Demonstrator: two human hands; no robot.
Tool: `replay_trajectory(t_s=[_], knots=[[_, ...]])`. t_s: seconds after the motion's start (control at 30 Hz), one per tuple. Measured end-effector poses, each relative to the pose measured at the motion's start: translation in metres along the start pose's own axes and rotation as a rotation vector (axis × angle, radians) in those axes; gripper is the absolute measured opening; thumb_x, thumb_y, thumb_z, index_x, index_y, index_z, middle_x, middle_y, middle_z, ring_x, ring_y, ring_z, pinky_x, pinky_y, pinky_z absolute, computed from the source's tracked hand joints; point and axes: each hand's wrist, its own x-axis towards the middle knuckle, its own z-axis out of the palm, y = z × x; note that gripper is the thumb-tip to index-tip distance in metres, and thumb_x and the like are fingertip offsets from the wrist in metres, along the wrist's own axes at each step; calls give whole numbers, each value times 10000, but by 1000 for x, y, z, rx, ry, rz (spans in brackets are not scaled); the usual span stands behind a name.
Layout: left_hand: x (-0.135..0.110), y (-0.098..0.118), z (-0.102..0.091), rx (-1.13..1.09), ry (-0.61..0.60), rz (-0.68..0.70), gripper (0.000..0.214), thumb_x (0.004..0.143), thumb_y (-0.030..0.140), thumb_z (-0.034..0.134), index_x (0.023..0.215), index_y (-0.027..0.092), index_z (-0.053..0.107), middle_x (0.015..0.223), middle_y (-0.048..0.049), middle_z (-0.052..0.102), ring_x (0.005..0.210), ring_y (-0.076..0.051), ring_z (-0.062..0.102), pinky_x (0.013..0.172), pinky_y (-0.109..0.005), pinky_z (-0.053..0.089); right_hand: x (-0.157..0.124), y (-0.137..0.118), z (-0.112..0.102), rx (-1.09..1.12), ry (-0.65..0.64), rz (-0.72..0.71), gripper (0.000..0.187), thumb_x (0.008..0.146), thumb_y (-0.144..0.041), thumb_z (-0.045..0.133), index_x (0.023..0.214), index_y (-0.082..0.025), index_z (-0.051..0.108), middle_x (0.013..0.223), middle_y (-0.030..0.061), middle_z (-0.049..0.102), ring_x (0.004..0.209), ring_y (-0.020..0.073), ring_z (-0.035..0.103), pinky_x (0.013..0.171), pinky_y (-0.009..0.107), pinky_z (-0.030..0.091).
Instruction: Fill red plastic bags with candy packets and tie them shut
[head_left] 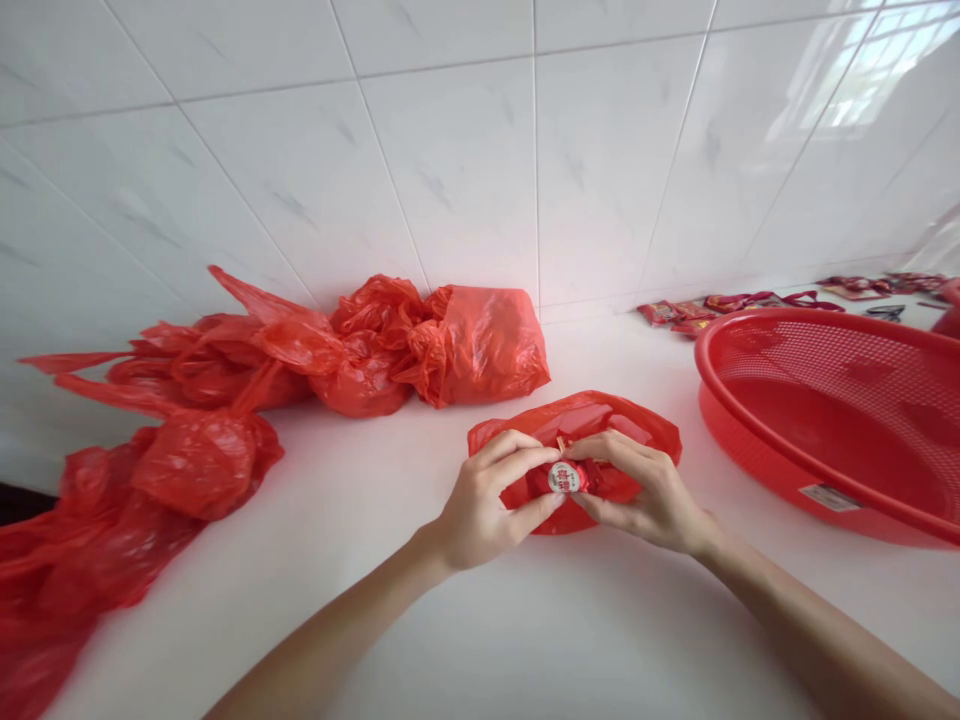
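A small filled red plastic bag (592, 420) lies on the white counter (465, 610) in front of me. Both hands pinch its gathered neck, where a small round white-and-red sticker or tag (563, 477) shows. My left hand (487, 500) grips the neck from the left with thumb and curled fingers. From the right, my right hand (645, 490) holds the same bunched plastic, fingertips meeting those of the left.
A heap of tied and loose red plastic bags (322, 350) lies at the left along the tiled wall, trailing down to the near left edge. A large red mesh basket (832, 420) stands at the right. Small red packets (720, 305) lie behind it by the wall.
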Motion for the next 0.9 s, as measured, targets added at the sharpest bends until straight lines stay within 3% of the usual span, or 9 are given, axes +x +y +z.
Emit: replay_trajectory(t_s=[0.3, 0.67, 0.9], knots=[[0, -1, 1, 0, 25, 16, 228, 855, 173, 735, 1080, 205, 728, 934, -51, 702, 835, -162, 690, 764, -292, 604, 0, 0, 2, -18, -3, -15, 200, 940, -259, 655, 1135, -231, 619, 940, 54, 736, 792, 186, 671, 714, 325, 563], [-1, -2, 0, 8, 24, -37, 334, 863, 204, 725, 1194, 221, 677, 1033, -68, 739, 934, -197, 714, 845, -337, 605, 0, 1, -1, -61, 54, 52, 252, 921, -244, 628, 1172, -236, 611, 926, 45, 729, 741, 170, 665, 651, 284, 570], [0, -3, -1, 17, 68, -20, 319, 853, 156, 729, 1162, 215, 676, 1000, -49, 728, 902, -172, 701, 817, -306, 598, 0, 1, 0, -19, 67, 88, 335, 908, -263, 676, 1228, -239, 579, 1021, 68, 732, 783, 166, 696, 668, 278, 607]])
